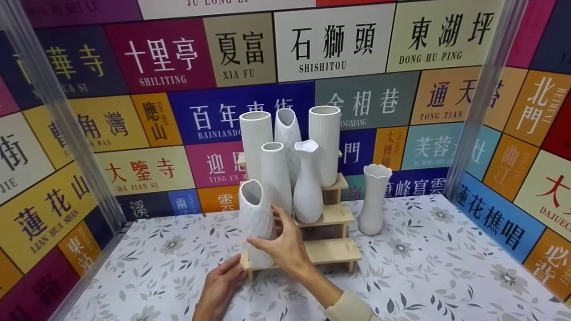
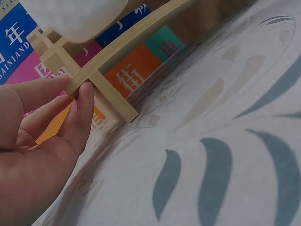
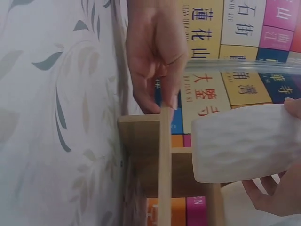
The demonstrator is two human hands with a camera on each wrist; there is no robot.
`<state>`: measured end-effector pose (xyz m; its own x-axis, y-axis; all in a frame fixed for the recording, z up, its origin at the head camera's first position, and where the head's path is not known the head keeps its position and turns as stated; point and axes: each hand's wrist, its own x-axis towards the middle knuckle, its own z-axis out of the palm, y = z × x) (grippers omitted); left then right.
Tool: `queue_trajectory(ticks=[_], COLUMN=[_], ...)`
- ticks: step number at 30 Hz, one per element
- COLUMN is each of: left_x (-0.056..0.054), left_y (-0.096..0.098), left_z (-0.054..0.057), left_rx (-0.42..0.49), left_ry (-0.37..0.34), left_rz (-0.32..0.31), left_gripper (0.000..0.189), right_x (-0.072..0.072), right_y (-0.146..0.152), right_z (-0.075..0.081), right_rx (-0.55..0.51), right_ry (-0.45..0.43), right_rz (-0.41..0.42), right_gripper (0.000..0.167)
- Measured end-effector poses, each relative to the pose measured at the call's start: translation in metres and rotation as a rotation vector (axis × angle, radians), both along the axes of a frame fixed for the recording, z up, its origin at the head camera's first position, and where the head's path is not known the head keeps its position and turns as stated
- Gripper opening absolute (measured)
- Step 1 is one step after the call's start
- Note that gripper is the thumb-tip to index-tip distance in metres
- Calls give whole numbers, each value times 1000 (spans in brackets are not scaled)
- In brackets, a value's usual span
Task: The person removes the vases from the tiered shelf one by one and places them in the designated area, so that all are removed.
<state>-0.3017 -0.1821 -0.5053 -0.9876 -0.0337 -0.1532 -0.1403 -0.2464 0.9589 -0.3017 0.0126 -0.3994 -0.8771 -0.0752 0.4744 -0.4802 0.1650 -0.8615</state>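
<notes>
At the frame's lower centre, the curled right hand (image 1: 287,244) grips a white, dimpled, ceramic-looking vase (image 1: 255,225) just above the pale wooden stepped stand (image 1: 333,250) the left hand (image 1: 221,280) pinches; a base set overhanging the step's end could topple the vase.

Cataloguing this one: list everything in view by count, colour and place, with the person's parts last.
Tabletop: 1, white with grey leaf pattern, across the foreground
Stepped stand: 1, pale wood, on the tabletop
Held vase: 1, white, above the bottom step, left end
Middle-row vases: 2, white, on the stand
Back-row vases: 3, white, behind those
Lone vase: 1, white, right of the stand
Lettered panels: many, multicoloured, behind and at both sides
Corner posts: 2, clear, left and right
Left hand: 1, bare, pinching the bottom step's left end
Right hand: 1, bare, gripping the held vase
Sleeve: 1, cream, right forearm
</notes>
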Motion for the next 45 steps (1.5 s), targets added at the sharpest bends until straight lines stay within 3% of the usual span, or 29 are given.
queue_trajectory(ticks=[10,24,35,45], left_x=[-2,-2,-1,-2], left_y=[3,6,5,5], left_z=[-2,-1,-3,-2], left_rx=[12,15,23,16], left_ry=[22,-16,22,11], left_rz=[21,47,30,56], left_gripper=[60,58,60,59], right_x=[18,38,30,8], right_y=[37,100,159,209], right_z=[19,18,24,26], right_rx=[-40,-22,-34,-29], right_ry=[43,74,-31,-36], right_rz=[-54,-196,-274,-409], right_gripper=[90,89,94,91])
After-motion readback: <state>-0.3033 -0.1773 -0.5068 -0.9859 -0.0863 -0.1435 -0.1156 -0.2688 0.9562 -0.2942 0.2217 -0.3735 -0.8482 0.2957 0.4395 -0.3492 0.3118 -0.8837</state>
